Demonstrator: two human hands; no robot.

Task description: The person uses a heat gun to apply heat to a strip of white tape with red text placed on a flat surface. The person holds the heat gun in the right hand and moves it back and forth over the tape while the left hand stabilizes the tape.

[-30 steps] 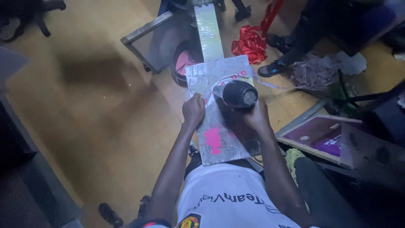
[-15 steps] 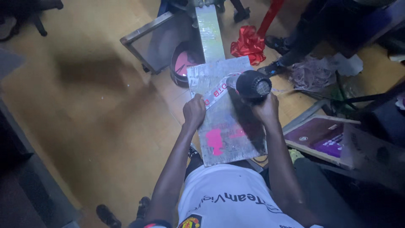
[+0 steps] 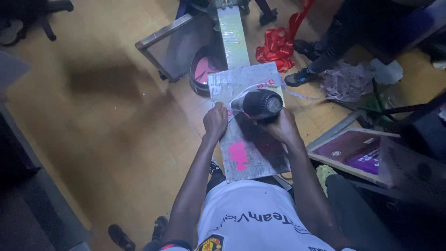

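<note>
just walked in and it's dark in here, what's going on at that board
A person stands over a silver-wrapped board smeared with pink ink. The right hand holds a black hair dryer over a white strip lying across the board, while the left hand presses the strip down. A pink-stained bucket and a framed screen sit on the floor beyond.

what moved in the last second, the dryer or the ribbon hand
The dryer: the right hand swung the black hair dryer out to the right over the board, then back toward the middle. The left hand kept pressing the white ribbon down. Board unmoved.
</note>
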